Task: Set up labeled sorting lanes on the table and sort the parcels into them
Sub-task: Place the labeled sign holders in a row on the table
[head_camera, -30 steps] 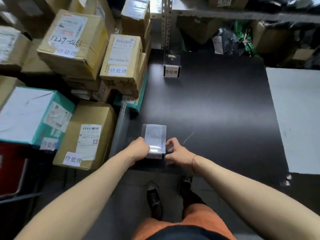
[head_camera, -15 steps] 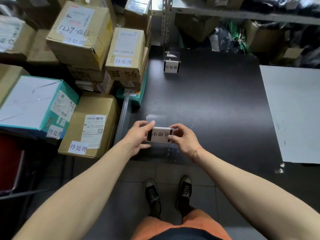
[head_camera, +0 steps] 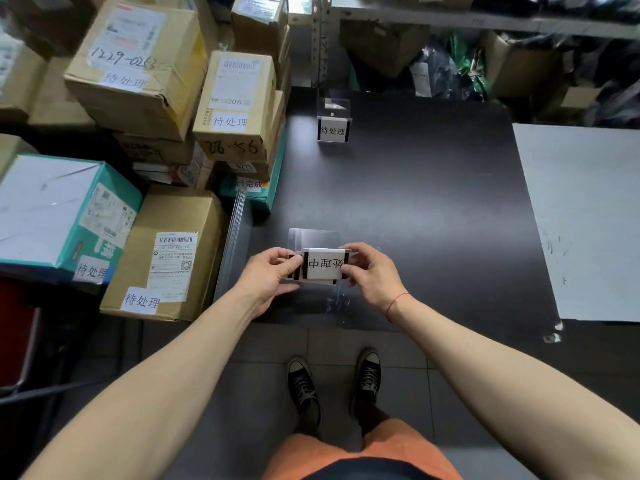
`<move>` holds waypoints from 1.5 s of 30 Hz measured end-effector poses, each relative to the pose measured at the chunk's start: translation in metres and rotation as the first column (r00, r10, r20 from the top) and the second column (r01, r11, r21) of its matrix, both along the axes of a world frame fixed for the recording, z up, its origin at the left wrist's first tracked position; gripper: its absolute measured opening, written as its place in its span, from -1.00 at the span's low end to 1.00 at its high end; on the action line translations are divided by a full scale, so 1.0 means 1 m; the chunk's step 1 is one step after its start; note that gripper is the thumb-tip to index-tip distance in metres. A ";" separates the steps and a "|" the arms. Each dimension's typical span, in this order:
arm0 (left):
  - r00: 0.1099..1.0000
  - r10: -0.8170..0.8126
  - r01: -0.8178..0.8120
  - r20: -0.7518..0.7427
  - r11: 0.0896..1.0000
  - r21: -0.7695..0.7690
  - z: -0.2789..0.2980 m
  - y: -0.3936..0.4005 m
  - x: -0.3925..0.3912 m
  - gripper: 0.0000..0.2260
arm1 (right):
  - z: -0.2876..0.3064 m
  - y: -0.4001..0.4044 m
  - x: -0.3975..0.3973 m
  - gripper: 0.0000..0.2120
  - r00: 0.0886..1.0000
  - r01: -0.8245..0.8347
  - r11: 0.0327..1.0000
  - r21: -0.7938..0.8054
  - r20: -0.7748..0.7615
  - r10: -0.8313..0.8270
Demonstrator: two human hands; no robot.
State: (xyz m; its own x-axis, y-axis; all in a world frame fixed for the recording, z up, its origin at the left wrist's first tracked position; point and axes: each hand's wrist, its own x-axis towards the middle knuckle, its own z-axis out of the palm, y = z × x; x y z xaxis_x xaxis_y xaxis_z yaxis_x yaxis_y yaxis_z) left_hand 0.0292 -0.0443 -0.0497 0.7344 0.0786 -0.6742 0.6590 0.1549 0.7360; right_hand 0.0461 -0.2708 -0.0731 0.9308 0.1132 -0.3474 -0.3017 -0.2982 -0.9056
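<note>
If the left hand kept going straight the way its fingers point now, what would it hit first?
The left hand points right, across the sign holder that it already pinches. Past that, it would probably meet the right hand gripping the opposite end, though depth is uncertain.

Black table (head_camera: 415, 202) as reference. At its near edge, a clear stand holding a white card (head_camera: 323, 268) with black characters and black side bars. At its far edge, a second clear stand (head_camera: 333, 128) with a white card, black characters and black bars. To its right, a pale grey sheet (head_camera: 585, 220). To its left, brown cardboard boxes (head_camera: 169, 251) with white labels, and a teal-and-white box (head_camera: 62, 216). Below its near edge, grey floor tiles (head_camera: 242, 375), black shoes (head_camera: 304, 386) with white toecaps, orange shorts (head_camera: 360, 452), a red wrist thread (head_camera: 396, 301).
</note>
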 end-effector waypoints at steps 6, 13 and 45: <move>0.984 -0.155 0.115 0.084 0.926 0.359 -0.017 0.003 -0.009 -0.91 | 0.000 -0.008 0.000 -0.69 1.000 -0.030 0.999 -0.027 0.009 0.030; 0.956 -0.283 0.265 -0.076 0.721 0.640 -0.032 0.012 -0.012 -0.98 | 0.009 -0.021 0.019 -0.66 0.997 -0.008 0.994 0.109 -0.072 0.016; 0.970 0.020 -0.029 0.243 0.999 0.035 0.034 -0.007 0.009 -0.78 | 0.056 0.033 0.011 -0.85 0.958 0.244 0.905 0.348 -0.231 -0.169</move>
